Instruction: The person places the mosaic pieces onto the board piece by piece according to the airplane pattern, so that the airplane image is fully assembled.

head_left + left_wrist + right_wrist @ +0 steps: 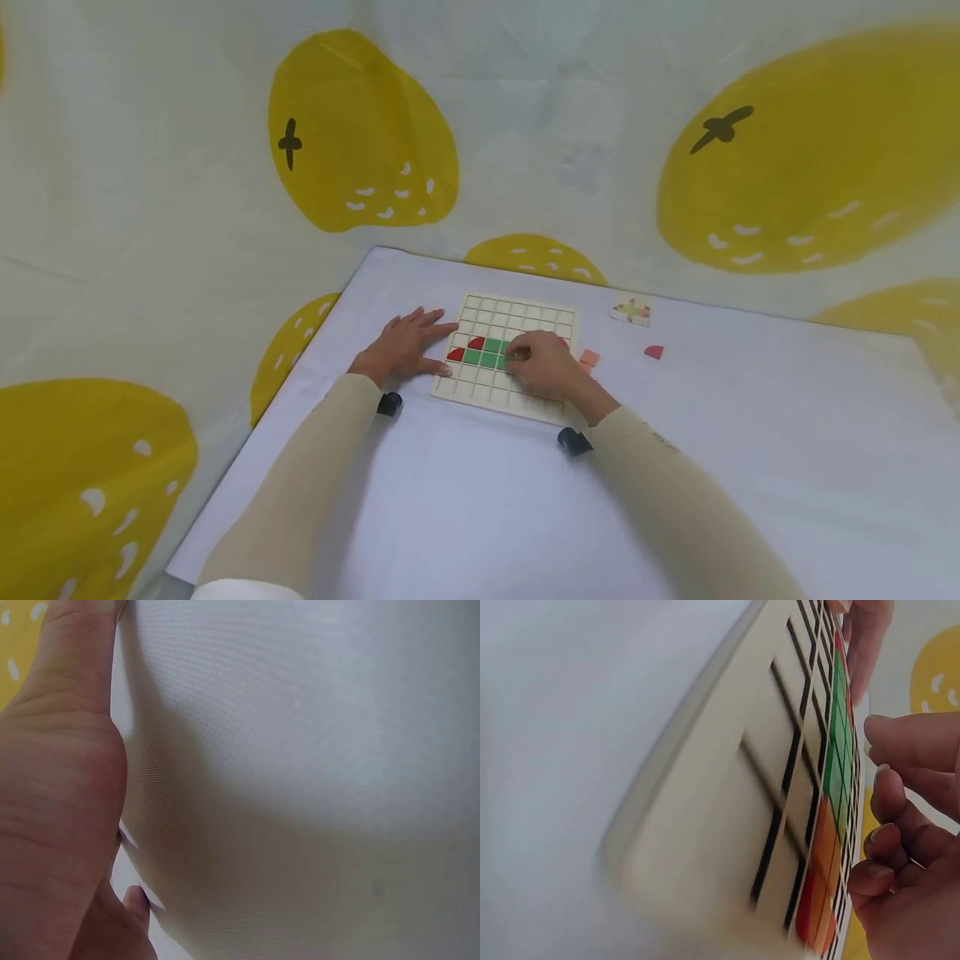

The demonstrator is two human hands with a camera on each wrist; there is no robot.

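A cream grid board (pixel 480 400) lies on the white table. Across its middle run two rows of pieces: red quarter-circles (pixel 455 355) at the left, then green square tiles (pixel 472 357). Toward its right part, the right wrist view shows orange tiles (pixel 823 844) and a red piece (pixel 804 915). My left hand (pixel 405 346) lies spread with straight fingers at the board's left edge. My right hand (pixel 543 365) is over the green tiles, fingers bent loosely with thumb and index tips close together. In the right wrist view, no piece shows between those fingertips (pixel 885 784).
Right of the board lie loose orange tiles (pixel 590 357), partly behind my right hand. A red quarter-circle piece (pixel 654 352) sits farther right, below a small pattern card (pixel 632 309). A pale cloth with yellow fruit prints (pixel 363 133) hangs behind the table (pixel 450 500).
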